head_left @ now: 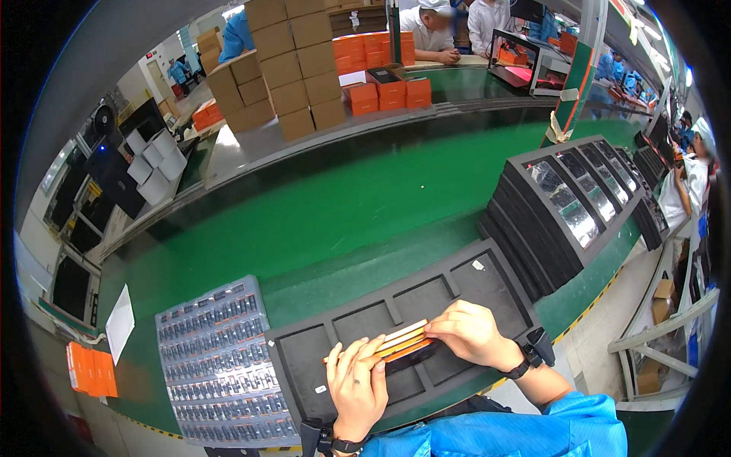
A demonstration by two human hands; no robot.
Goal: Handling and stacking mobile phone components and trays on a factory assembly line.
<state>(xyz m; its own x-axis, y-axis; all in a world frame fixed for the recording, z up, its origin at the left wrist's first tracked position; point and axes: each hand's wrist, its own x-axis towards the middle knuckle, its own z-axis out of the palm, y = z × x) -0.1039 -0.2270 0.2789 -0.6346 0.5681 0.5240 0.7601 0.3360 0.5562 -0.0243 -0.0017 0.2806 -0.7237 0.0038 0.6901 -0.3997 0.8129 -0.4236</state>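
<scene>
A small bundle of thin, flat orange-and-white pieces with a dark underside is held level between both my hands; I cannot make out their exact kind. My left hand grips the bundle's left end, fingers over the top and thumb on the near side. At the other end, my right hand pinches it with bent fingers. Directly beneath lies a black foam tray with several recessed rectangular compartments and small white stickers. The hands and bundle cover part of its middle. Each wrist wears a black strap.
A clear blister tray of small dark parts lies at left, near white paper and orange boxes. Stacked black trays bearing shiny rectangular panels stand right, near a green post. Cardboard boxes and people in white are behind.
</scene>
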